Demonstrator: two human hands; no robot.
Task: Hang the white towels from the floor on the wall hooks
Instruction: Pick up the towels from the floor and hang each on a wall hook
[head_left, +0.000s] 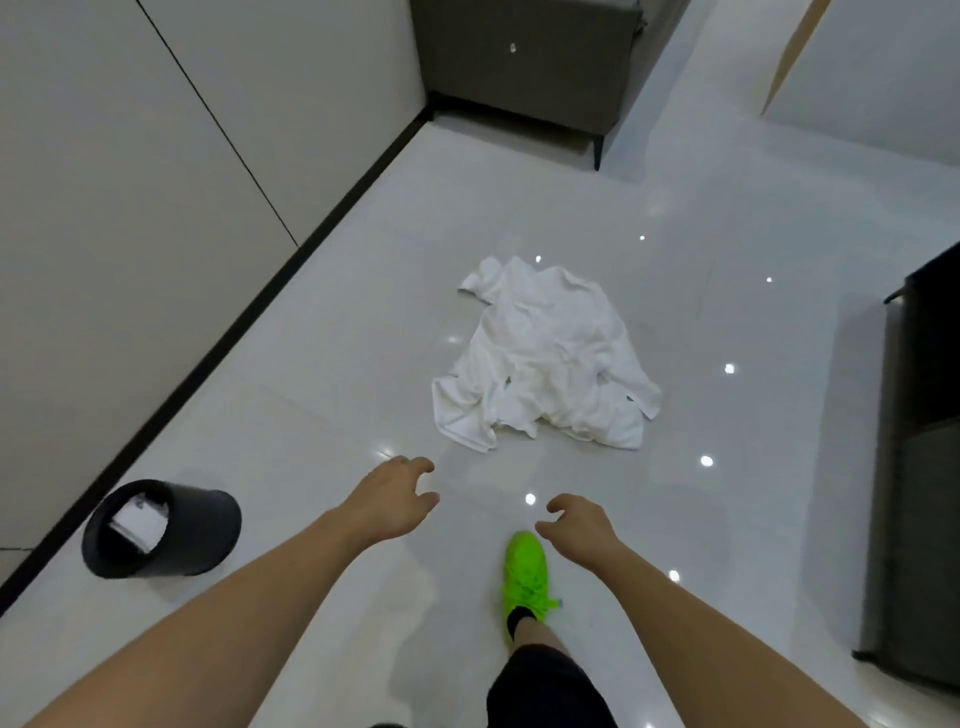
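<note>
Glossy floor (322, 364) fills the view, a wall (130, 208) running along at nine o'clock and a dark cabinet (524, 67) up at twelve; no hooks in sight. Dead centre lies the towels (545, 358) heap, crumpled white cloth spread flat on the tiles, and I can't tell how many pieces are in it. At eight o'clock a black bin (171, 535) stands just off the wall, well apart from the heap. Both arms are out: left hand (395, 499) at six o'clock, fingers loosely curled and parted, holding nothing, just short of the heap's near edge. Right hand (576, 525) beside it, same relaxed curl, empty, above the green shoe (524, 571). The job now looks like the first pickup. Best bet: go for one near corner or hem at the six o'clock edge, pinch it and lift, so one towel peels away.
</note>
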